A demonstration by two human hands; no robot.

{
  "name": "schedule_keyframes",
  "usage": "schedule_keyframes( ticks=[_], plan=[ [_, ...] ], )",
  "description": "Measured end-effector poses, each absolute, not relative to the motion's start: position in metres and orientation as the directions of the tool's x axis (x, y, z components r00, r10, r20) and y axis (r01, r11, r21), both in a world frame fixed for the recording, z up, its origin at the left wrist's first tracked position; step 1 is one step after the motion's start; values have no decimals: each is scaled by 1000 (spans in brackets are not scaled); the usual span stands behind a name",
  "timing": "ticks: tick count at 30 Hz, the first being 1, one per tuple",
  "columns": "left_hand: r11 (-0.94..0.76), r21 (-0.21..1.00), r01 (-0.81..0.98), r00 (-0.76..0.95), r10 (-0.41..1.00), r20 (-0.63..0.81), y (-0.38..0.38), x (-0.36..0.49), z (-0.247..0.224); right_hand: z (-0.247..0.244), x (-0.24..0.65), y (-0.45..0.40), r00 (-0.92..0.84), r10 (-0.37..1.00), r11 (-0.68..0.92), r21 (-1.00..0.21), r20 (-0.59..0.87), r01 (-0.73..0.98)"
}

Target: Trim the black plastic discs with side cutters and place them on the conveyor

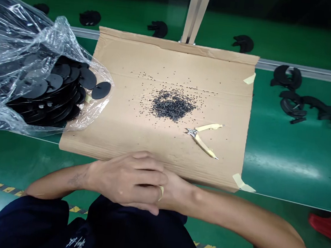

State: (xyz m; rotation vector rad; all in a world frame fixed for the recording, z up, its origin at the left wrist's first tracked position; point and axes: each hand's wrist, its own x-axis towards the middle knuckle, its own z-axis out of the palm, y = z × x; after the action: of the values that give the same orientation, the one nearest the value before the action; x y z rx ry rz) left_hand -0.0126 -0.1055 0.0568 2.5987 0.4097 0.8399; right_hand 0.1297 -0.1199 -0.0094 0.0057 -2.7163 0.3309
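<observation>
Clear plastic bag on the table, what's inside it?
A heap of black discs shows in the bag, overlapping at different angles. The upper discs cover those lower down, and the wrinkled, shiny plastic blurs the rest, so I can't tell what else it holds.

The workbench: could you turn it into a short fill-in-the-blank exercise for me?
1. The heap of tiny black bits lies on a sheet of ____.
2. The bag around the black discs is clear ____.
3. The pliers have pale ____ handles.
4. The left hand lies over the ____ wrist.

Missing words: cardboard; plastic; yellow; right.
</observation>
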Motion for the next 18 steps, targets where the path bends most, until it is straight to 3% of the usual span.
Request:
schedule_keyframes(
  ticks=[3, 7, 9, 12, 15, 18],
  plan=[
    [-890, 421, 178, 769, 392, 504, -104, -22, 57, 10, 141, -116, -930, 52, 997, -73, 363, 27],
    [-821, 538, 192, 728, 487, 483, -100, -31, 57, 28, 152, -112, -967, 25, 999, 39, 255, 37],
    [-789, 588, 177, 713, 515, 476, -99, -29, 56, 29, 152, -113, -958, 17, 997, 67, 288, 38],
    [-783, 603, 149, 713, 508, 483, -100, -23, 54, 22, 149, -116, -905, 121, 992, -22, 407, 123],
    [-815, 562, 140, 727, 470, 500, -102, -19, 53, 12, 147, -120, -883, 227, 972, -148, 411, 181],
    [-878, 446, 174, 729, 419, 541, -103, -16, 54, 3, 146, -124, -911, 151, 983, -157, 384, 97]
  ],
)
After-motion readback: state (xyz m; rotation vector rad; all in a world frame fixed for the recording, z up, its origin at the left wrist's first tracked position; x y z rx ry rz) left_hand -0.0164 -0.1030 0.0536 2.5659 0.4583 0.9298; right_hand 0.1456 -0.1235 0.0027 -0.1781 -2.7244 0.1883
